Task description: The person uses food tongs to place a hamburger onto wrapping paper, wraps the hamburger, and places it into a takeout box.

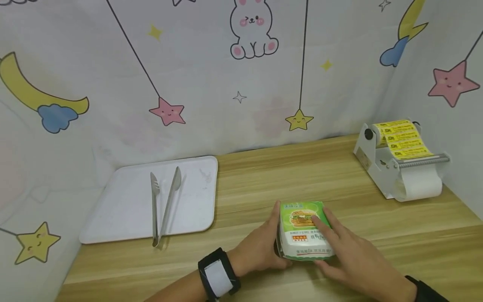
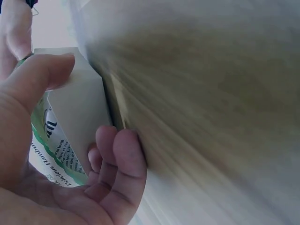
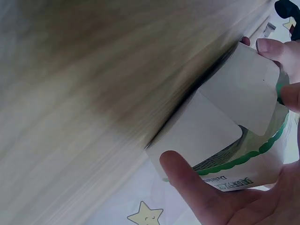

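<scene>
A green-and-white hamburger box [image 1: 302,241], its lid closed and printed with a burger, sits on the wooden table between both hands. On its left side my left hand [image 1: 260,247] grips it; the left wrist view shows curled fingers against the plain white side [image 2: 79,110]. My right hand [image 1: 358,258] holds the opposite side, one finger lying on the lid and the thumb by the near right corner. White side flaps [image 3: 201,129] and a green scalloped lid edge show in the right wrist view. The box's contents are hidden.
Metal tongs [image 1: 165,205] lie on a white tray [image 1: 196,188] at the left, their joined end over its near edge. A dispenser [image 1: 377,170] with a roll of yellow labels [image 1: 403,138] stands at the back right. A printed cloth [image 1: 211,75] hangs behind the table.
</scene>
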A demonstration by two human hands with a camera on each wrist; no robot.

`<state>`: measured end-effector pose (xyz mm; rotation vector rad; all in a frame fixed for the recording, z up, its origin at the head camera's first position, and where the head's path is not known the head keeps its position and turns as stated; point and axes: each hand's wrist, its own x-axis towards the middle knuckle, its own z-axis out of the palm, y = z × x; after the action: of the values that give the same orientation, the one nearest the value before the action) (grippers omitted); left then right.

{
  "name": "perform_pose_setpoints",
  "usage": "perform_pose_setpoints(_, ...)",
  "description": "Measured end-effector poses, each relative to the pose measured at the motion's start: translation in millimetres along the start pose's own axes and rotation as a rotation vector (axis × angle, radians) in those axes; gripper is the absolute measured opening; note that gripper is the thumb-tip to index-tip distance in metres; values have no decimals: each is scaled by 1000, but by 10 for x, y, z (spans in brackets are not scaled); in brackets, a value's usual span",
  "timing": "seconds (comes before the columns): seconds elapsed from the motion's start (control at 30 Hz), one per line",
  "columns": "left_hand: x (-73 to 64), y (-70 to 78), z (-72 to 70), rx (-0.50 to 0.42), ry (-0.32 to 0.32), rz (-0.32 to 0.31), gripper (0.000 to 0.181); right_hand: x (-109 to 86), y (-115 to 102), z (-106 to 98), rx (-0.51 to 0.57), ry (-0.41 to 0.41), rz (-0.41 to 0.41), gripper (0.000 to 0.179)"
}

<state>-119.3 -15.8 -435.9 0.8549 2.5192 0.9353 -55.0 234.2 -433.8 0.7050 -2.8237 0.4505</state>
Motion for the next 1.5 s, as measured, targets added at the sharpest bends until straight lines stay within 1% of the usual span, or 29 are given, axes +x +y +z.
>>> perform_pose_setpoints(0.1, 2, 13, -2, -10, -1, -8, 140, 1, 1, -5, -1, 0, -5, 98)
perform_pose_setpoints(0.3, 2, 41, 4, -18, 2, -42, 138, 7, -2, -16, -6, -12, -5, 95)
perform_pose_setpoints(0.53, -3, 49, 3, 15, 6, -23, 138, 12, -18, 25, -24, 2, -2, 94)
perform_pose_setpoints(0.6, -2, 47, 2, 13, 5, -23, 138, 16, -31, 38, -41, 7, 3, 95)
perform_pose_setpoints(0.73, -3, 38, 15, 10, 7, -14, 140, 11, -85, 58, -108, -33, 32, 97)
perform_pose_setpoints(0.8, 0, 32, 25, 11, 9, -7, 141, 1, -116, 82, -148, -39, 32, 100)
perform_pose_setpoints(0.87, 3, 29, 37, 13, 11, -7, 142, -9, -133, 111, -175, -23, 15, 103)
perform_pose_setpoints(0.93, 11, 30, 42, 11, 5, -10, 143, -18, -142, 133, -179, 1, -1, 104)
perform_pose_setpoints(1.0, 13, 30, 39, -2, -5, -12, 144, -18, -143, 148, -180, 20, -19, 104)
perform_pose_setpoints(1.1, 8, 26, 19, -39, -27, -1, 145, -15, -145, 145, -199, 13, -30, 105)
perform_pose_setpoints(1.2, 0, 11, 0, -115, -50, 2, 144, -11, -145, 136, -217, 1, -45, 107)
perform_pose_setpoints(1.27, -3, -2, 0, -152, -59, -12, 141, -11, -144, 128, -210, -11, -49, 108)
perform_pose_setpoints(1.37, -2, -8, 4, -194, -59, -31, 138, -14, -133, 123, -190, -30, -46, 105)
perform_pose_setpoints(1.4, 0, -8, 6, -195, -55, -37, 137, -15, -128, 127, -186, -28, -50, 103)
perform_pose_setpoints(1.5, 5, 5, 11, -205, -46, -44, 138, -19, -110, 150, -203, 1, -79, 79)
